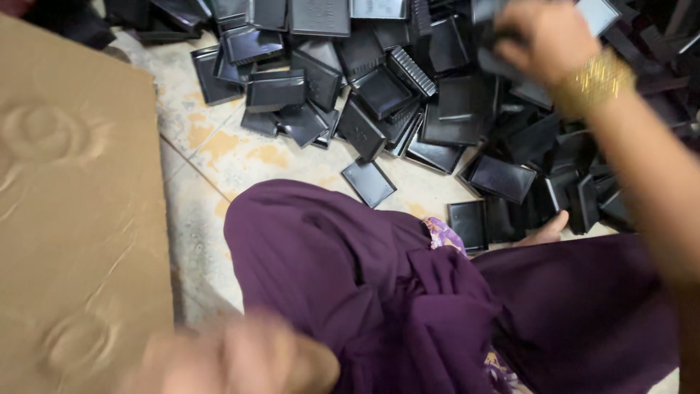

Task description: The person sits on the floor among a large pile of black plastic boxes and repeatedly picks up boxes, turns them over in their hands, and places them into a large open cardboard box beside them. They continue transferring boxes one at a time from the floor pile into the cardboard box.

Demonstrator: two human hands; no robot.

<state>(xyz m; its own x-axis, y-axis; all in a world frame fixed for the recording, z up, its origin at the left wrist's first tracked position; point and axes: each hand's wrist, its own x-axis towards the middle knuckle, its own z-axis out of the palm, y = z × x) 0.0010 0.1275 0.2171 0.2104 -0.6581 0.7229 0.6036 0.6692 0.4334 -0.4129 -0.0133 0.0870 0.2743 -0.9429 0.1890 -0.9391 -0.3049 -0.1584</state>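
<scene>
My right hand [543, 36] reaches into the heap of flat black plastic trays [379, 95], fingers seemingly curled on one. My left hand [233, 361] is blurred; I cannot tell its fingers. Next I need a firm grip.

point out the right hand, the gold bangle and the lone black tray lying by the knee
right hand [543, 36], head view, on the back of the blurred hand
gold bangle [594, 82], head view, on the band around the wrist
lone black tray [369, 182], head view, on its flat middle
</scene>
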